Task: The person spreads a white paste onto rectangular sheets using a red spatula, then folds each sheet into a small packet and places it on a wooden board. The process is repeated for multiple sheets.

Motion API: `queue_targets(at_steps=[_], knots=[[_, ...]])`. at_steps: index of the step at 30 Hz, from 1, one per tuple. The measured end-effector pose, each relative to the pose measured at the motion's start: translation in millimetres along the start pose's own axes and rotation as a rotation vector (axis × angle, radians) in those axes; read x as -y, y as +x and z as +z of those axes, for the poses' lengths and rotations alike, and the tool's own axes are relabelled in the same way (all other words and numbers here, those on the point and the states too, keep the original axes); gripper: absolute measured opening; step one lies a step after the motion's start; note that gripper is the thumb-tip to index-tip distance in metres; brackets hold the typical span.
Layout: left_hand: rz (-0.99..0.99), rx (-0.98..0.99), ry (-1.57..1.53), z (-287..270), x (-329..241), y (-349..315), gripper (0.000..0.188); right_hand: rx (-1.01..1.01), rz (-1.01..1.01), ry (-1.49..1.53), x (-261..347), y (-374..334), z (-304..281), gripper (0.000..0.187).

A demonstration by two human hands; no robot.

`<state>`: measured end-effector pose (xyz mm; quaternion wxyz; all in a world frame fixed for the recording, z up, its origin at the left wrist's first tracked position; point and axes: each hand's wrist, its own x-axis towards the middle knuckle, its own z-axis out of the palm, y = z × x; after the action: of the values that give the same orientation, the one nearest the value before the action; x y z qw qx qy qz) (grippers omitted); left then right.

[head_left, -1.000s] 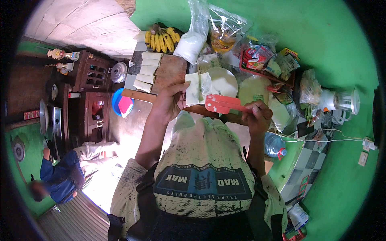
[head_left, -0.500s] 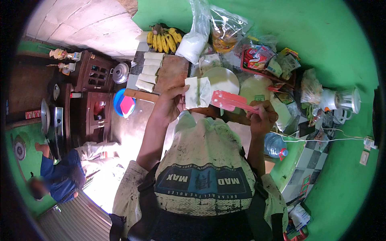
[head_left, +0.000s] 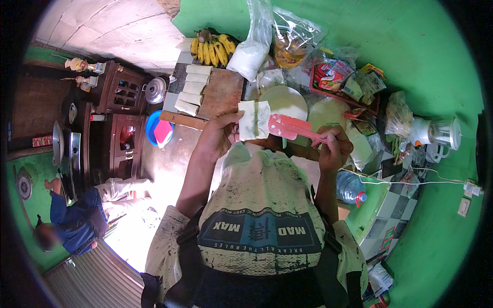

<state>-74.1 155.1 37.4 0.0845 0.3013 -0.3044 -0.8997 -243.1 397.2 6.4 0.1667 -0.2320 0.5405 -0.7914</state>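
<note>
My left hand (head_left: 221,132) grips the left edge of a partly folded, pale wrapper (head_left: 251,121), held up above the near edge of the counter. A greenish line runs down the wrapper's middle. In my right hand (head_left: 335,149) is the handle of a pink spatula (head_left: 294,126), smeared with white on its blade. The blade's tip meets or overlaps the wrapper's right edge. Just behind them sits a pale round plate (head_left: 298,105). Several finished pale rolls (head_left: 193,87) lie in a row on the left, beside a brown wooden board (head_left: 222,92).
Bananas (head_left: 213,51), a bag of white powder (head_left: 249,59) and a bag of yellowish liquid (head_left: 288,51) stand along the back. At right are a red basket of packets (head_left: 334,77), a blender (head_left: 444,131) and a white cable (head_left: 395,181). Another person (head_left: 79,220) sits far left.
The spatula and my right hand have shifted slightly left, closer against the wrapper. My left hand keeps its grip on the wrapper.
</note>
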Motion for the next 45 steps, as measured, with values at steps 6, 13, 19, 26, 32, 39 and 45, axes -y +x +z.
queue_targets(at_steps=[6,13,19,26,32,39,45], knots=[[0.005,0.021,0.006,13,1,4,0.031,0.015,0.047,0.002,-3,4,9,0.018],[0.102,-0.115,0.105,18,-5,3,0.034,-0.095,0.042,0.105,2,-1,-3,0.017],[0.039,-0.05,0.007,15,1,10,0.036,-0.045,0.138,0.112,3,-8,11,0.018],[0.017,-0.072,0.067,7,0,5,0.035,-0.018,0.177,0.025,-1,-15,9,0.018],[0.003,-0.009,-0.047,4,-5,4,0.037,0.068,0.076,-0.021,-4,-8,19,0.019],[0.087,-0.086,-0.033,-3,-3,2,0.033,-0.016,0.084,-0.078,-6,-13,-1,0.019],[0.082,-0.159,0.034,-4,5,3,0.034,0.03,-0.102,-0.025,9,-7,20,0.018]])
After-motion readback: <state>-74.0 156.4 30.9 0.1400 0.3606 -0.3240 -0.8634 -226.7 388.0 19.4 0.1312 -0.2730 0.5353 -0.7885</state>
